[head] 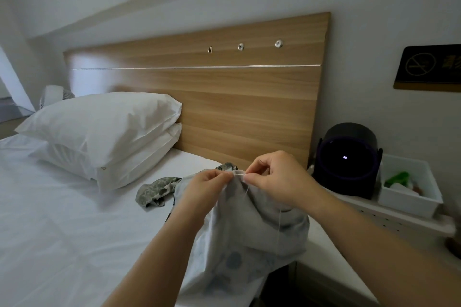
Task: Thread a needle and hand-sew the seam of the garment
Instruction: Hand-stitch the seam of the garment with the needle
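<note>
A pale grey patterned garment point(239, 237) hangs from both hands over the right edge of the bed, its darker printed end point(159, 190) lying on the sheet. My left hand point(204, 189) pinches the top fold of the cloth. My right hand point(274, 177) pinches a thin needle point(239, 175) at that same fold, fingertips almost touching the left hand's. A fine white thread point(279, 219) trails down from the right hand across the fabric.
Two stacked white pillows point(104, 137) lie at the left against a wooden headboard point(224, 97). On the bedside shelf at the right stand a round black device point(346, 159) and a white tray point(409, 199) holding small items, one green.
</note>
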Tool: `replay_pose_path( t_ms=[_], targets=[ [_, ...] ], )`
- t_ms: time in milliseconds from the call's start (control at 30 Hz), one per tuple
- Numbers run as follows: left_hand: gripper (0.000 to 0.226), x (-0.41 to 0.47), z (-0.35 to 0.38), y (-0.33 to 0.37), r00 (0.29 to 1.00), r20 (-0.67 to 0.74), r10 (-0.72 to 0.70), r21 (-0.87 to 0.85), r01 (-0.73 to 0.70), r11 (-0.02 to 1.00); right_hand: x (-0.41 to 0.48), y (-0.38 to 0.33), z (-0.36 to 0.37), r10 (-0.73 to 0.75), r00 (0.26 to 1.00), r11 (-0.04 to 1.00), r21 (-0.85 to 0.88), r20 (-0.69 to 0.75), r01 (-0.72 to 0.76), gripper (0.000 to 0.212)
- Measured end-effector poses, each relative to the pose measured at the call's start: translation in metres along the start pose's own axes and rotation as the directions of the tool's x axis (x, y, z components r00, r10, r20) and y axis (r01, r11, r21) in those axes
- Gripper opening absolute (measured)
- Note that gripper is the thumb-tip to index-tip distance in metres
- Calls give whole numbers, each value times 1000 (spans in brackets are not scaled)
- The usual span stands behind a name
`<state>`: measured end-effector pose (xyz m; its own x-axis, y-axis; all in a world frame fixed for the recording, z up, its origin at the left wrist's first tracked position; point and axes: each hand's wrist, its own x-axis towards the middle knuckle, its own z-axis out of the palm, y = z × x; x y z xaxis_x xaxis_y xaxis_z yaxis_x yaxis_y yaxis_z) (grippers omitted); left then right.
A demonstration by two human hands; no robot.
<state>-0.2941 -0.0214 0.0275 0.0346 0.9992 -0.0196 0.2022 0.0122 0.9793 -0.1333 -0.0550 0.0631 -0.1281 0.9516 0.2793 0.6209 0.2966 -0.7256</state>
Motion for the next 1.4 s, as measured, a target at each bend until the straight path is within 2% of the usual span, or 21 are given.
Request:
replay_pose_path(
  t_ms=[133,267,367,433,500,567,733,867,967,1067,1167,1300,1400],
  targets=[
    [18,3,-2,-4,999,1,-43,-21,43,999,-12,-15,-20,-99,981,994,66,169,89,9],
    [17,3,-1,-6,1000,2,-26,-26,26,999,-20,-24,-29,-152,924,987,-2,352,163,8],
    [18,1,-2,-6,1000,-6,13,-14,-13,1000,-22,-23,-33,-123,867,984,-55,483,170,4],
    [17,-2,-4,-7,998,12,57,-25,-57,998,-16,-16,-36,-93,894,991,-44,438,124,10],
    [16,-7,-7,-8,994,41,98,-38,-96,995,-4,-3,-36,-26,966,999,-23,257,33,11],
    [17,-10,-10,-9,987,75,141,-44,-138,990,5,9,-32,22,987,1000,-11,158,-20,14],
    [19,-20,-12,-7,954,171,244,-8,-247,969,13,24,-21,77,919,994,44,386,-102,35],
    [18,-23,-17,-6,946,167,278,-31,-277,960,13,28,-21,35,941,989,121,337,-80,36],
    [18,-23,-18,-5,940,151,305,-43,-302,952,10,29,-17,-72,953,985,173,294,21,24],
    [18,-25,-14,-2,933,151,327,-51,-323,945,9,28,-15,-54,956,996,82,289,32,20],
    [16,-26,-10,-2,931,154,330,-80,-321,944,9,28,-14,37,946,999,0,322,-39,35],
    [17,-27,-10,-1,934,157,320,-94,-309,946,7,25,-12,48,909,976,176,414,-131,76],
    [17,-27,-11,-2,937,149,315,-142,-295,945,2,25,-14,40,894,952,254,445,-169,62]
  ],
)
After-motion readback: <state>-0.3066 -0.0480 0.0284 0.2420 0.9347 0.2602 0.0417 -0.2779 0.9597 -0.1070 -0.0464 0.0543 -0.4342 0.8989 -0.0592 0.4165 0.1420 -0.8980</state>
